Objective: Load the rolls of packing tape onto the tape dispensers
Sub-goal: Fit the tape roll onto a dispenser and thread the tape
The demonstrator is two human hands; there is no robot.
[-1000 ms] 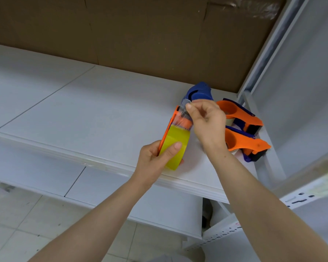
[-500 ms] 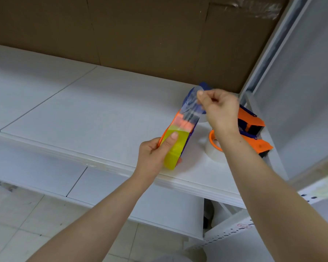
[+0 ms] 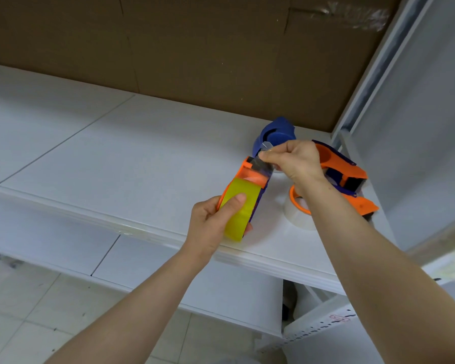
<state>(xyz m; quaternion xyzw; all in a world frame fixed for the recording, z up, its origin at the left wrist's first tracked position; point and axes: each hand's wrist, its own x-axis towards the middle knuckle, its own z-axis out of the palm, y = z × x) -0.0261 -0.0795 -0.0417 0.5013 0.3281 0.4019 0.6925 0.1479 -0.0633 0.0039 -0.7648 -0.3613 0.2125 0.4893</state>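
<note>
Left hand (image 3: 210,219): fingers (image 3: 235,202) grip dispenser (image 3: 248,166) and its roll (image 3: 237,214), over shelf (image 3: 142,166) edge.
Right hand (image 3: 297,164): fingers (image 3: 267,155) pinch tape end (image 3: 263,168).
Change: tape end lowered onto dispenser head; threading probably nearly done.

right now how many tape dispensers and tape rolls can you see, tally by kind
tape dispensers: 4 (held dispenser in the left hand, blue dispenser, upper orange dispenser, lower orange dispenser)
tape rolls: 2 (yellow roll on it, tape end pinched by the right hand; clear roll on the shelf)
total: 6
</note>
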